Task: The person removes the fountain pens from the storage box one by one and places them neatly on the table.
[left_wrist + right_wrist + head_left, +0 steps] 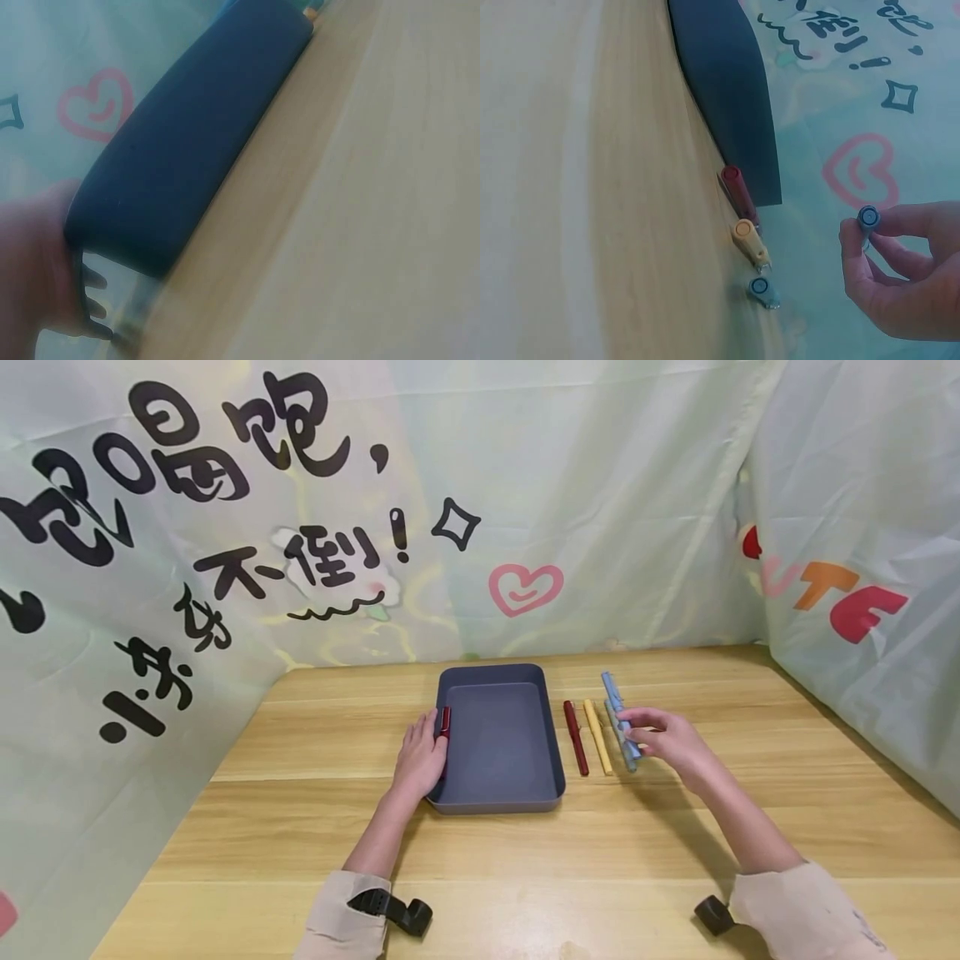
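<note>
Pale green printed cloth with black characters and a pink heart (525, 588) hangs around the wooden table (525, 860) I am working at. My left hand (420, 762) rests against the left wall of the dark grey tray (501, 797), its fingers curled round a red pen (445, 722) that stands at the tray's rim just beyond my fingertips; the left wrist view shows only the tray's outer wall (187, 157) close against my palm, and the pen itself is not clear there. My right hand (667, 741) is off to the right of the tray, thumb and fingers pinched on a light blue pen (628, 752) lifted clear of the table, as the right wrist view shows, with its round end (868, 218) facing the camera between my fingertips (855, 232). Just to the left of this hand three more pens lie side by side on the wood, roughly parallel to the tray's right wall: a dark red pen (576, 739) closest to the tray, a yellow pen (597, 737) next to it, and a second blue pen (609, 689) nearest my fingers. Beige sleeves (802, 910) cover both my forearms, each with a black strap at the wrist.
</note>
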Available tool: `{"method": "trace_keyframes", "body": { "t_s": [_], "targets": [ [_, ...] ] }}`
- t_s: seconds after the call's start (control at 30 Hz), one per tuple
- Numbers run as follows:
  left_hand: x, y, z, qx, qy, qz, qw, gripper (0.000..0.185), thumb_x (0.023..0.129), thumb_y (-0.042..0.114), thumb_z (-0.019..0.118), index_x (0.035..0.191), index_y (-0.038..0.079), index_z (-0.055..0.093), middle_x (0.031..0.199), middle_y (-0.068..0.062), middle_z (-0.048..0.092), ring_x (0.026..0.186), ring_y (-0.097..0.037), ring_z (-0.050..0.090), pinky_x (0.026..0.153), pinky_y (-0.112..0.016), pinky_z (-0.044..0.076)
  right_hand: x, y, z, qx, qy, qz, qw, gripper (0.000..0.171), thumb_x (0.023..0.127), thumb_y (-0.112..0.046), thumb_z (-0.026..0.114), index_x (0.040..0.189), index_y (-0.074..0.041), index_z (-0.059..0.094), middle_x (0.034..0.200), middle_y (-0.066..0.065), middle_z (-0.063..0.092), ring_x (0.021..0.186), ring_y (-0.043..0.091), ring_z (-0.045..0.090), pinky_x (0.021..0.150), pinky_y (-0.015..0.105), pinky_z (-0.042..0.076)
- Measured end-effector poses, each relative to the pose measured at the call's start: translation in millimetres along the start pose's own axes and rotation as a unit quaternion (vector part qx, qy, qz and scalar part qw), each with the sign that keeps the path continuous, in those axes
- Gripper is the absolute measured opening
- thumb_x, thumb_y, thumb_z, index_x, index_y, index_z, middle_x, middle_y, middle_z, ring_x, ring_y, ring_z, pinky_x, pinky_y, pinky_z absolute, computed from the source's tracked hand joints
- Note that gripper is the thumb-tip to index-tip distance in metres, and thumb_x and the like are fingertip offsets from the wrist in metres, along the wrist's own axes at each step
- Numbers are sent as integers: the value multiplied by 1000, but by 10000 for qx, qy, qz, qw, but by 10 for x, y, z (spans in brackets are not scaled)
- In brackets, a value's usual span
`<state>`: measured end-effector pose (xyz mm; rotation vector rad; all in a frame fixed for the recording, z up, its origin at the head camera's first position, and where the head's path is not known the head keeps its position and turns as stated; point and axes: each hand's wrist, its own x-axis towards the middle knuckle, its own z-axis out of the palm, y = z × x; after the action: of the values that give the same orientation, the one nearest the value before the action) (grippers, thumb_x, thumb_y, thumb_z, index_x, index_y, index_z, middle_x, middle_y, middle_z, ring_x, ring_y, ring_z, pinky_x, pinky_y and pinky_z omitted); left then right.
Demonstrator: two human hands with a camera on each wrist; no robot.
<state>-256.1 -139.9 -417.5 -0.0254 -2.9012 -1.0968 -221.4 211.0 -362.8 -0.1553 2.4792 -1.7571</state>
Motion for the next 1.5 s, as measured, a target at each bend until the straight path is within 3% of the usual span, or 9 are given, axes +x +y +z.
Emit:
{"method": "trace_keyframes", "body": {
  "t_s": [0.27, 0.83, 1.4, 1.5],
  "targets": [
    [6, 1, 5, -38, -21, -30, 10000, 55, 96, 26, 32, 148, 13, 20, 150, -15, 17, 135, -36, 9, 106, -52, 11, -9, 62, -72, 91, 54, -53, 9999, 40, 92, -6, 52, 127, 13, 44, 115, 22, 51, 85, 10, 55, 73, 27, 49],
    [-4, 0, -4, -80, -3, -41, 10000, 54, 96, 25, 33, 147, 13, 21, 149, -16, 17, 135, -36, 9, 105, -53, 12, 32, 179, -143, 12, 239, 209, 9995, 43, 94, -11, 52, 128, 12, 42, 119, 26, 49, 86, 12, 56, 73, 26, 49],
    [-10, 15, -8, -31, -4, 31, 10000, 54, 96, 24, 33, 147, 11, 21, 149, -17, 17, 135, -37, 10, 105, -53, 12, 91, 457, -239, 135, 329, 399, 9986, 42, 94, -11, 51, 128, 13, 41, 120, 29, 49, 85, 11, 58, 73, 24, 50],
    [-8, 14, -5, -30, -1, 35, 10000, 54, 96, 24, 33, 147, 11, 21, 149, -17, 18, 135, -37, 10, 105, -53, 12, 103, 498, -243, 175, 358, 484, 9980, 41, 94, -12, 52, 127, 10, 44, 117, 25, 52, 85, 9, 57, 73, 25, 50]
  ]
}}
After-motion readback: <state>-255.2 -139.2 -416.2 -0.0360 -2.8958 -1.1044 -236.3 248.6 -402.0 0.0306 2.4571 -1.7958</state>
